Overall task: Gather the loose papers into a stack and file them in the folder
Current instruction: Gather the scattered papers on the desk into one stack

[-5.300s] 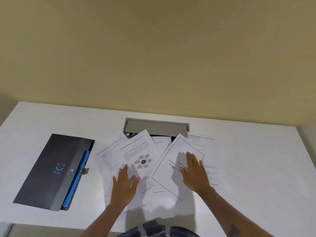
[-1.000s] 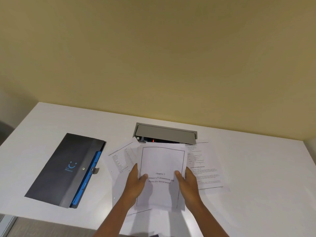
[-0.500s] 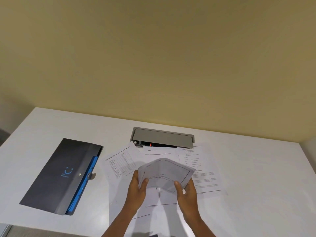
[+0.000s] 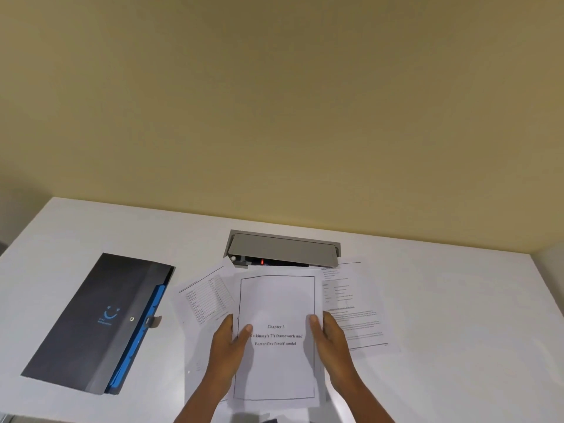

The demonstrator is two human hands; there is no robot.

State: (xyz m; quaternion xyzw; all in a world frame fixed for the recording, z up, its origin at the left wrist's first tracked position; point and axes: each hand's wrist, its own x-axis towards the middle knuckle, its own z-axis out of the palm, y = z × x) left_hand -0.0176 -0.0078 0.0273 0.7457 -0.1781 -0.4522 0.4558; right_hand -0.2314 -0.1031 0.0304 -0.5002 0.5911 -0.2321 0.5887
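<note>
A small stack of white papers [image 4: 276,303], topped by a framed title page reading "Chapter 3", is held upright-facing in front of me. My left hand [image 4: 227,346] grips its left edge, thumb on the front. My right hand [image 4: 331,340] grips its right edge the same way. Under and beside the stack lie loose sheets: a table-printed sheet [image 4: 207,297] to the left and a text sheet [image 4: 354,306] to the right. A dark grey folder [image 4: 88,319] with blue inner tabs lies closed at the left of the white table [image 4: 457,315].
A grey flip-up cable box [image 4: 282,248] is set into the table just behind the papers, its lid raised and a red light inside. A yellow wall rises behind the table. The table's near edge runs along the bottom left.
The top sheets, curled and bent between both hands half a second ago, are now flat and squared. Several seconds ago both hands lay flat on the spread-out papers.
</note>
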